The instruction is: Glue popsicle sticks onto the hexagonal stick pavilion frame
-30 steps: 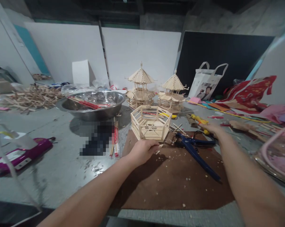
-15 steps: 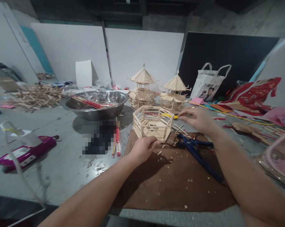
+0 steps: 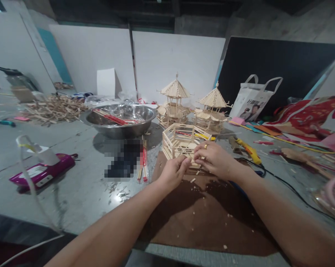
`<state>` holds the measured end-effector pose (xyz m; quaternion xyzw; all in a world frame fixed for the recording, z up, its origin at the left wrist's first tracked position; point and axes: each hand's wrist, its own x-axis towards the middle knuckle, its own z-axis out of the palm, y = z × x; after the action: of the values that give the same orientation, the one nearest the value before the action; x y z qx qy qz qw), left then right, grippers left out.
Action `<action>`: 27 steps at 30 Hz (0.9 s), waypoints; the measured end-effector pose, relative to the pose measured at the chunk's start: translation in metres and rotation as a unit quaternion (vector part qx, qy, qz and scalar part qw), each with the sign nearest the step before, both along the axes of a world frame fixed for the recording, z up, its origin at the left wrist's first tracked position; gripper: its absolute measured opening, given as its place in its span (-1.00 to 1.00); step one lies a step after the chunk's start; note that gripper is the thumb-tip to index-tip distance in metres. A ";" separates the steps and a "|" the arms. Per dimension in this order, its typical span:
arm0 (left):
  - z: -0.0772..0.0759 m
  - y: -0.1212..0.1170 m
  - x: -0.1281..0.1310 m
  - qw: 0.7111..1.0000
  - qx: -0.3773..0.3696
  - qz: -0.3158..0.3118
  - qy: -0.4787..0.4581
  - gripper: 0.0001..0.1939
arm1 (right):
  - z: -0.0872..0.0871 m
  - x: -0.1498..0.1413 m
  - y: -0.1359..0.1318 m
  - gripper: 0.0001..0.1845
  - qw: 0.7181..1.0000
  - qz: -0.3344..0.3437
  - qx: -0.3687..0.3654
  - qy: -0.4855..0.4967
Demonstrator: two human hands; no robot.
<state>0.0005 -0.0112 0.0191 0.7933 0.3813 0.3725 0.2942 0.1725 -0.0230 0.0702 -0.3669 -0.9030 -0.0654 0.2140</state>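
A six-sided frame of thin wooden sticks (image 3: 168, 145), open at the top with railing-like walls, stands on the brown board (image 3: 189, 218). My left hand (image 3: 175, 171) is at its front wall, thumb and forefinger pinched together. Close beside it, my right hand (image 3: 219, 160), with a ring on one finger, reaches the front right wall with bent, closed fingers. What either pinch holds is too small or hidden to name. Short stick offcuts (image 3: 193, 180) lie below the hands. My right forearm mostly covers the blue-handled cutter (image 3: 241, 188).
Two stick pagodas (image 3: 175, 97) stand behind the frame. On the left are a metal basin (image 3: 120, 130), wrapped red-tipped sticks (image 3: 144, 163) and a purple power strip (image 3: 49, 171). To the right lies a yellow-handled tool (image 3: 249, 150) with a black cord. A white bag (image 3: 251, 100) stands farther back.
My right hand has left the yellow-handled tool and come left to the frame's front, beside my left hand. My left hand stays at the frame. The view has turned slightly left.
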 end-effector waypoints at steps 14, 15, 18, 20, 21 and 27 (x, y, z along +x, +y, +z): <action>-0.013 0.000 0.002 0.971 0.106 0.052 0.208 -0.73 | 0.004 -0.035 0.035 -0.85 0.990 -0.114 -0.057 0.059; -0.013 0.000 0.002 0.968 0.103 0.055 0.221 -0.73 | 0.003 -0.036 0.036 -0.85 0.989 -0.120 -0.066 0.057; -0.013 0.001 0.002 0.962 0.097 0.059 0.247 -0.74 | 0.002 -0.038 0.038 -0.84 0.986 -0.131 -0.086 0.062; -0.013 0.001 0.002 0.961 0.096 0.062 0.254 -0.75 | 0.001 -0.038 0.038 -0.83 0.985 -0.132 -0.093 0.068; -0.012 0.001 0.002 0.960 0.095 0.063 0.256 -0.76 | 0.002 -0.038 0.037 -0.83 0.985 -0.130 -0.094 0.069; -0.008 0.000 0.002 0.957 0.076 0.066 0.271 -0.76 | 0.004 -0.040 0.037 -0.82 0.985 -0.134 -0.095 0.062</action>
<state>0.0023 -0.0110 0.0111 0.8573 0.4690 0.1906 0.0936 0.1324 0.0136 0.0739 -0.5062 -0.8329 0.0154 0.2230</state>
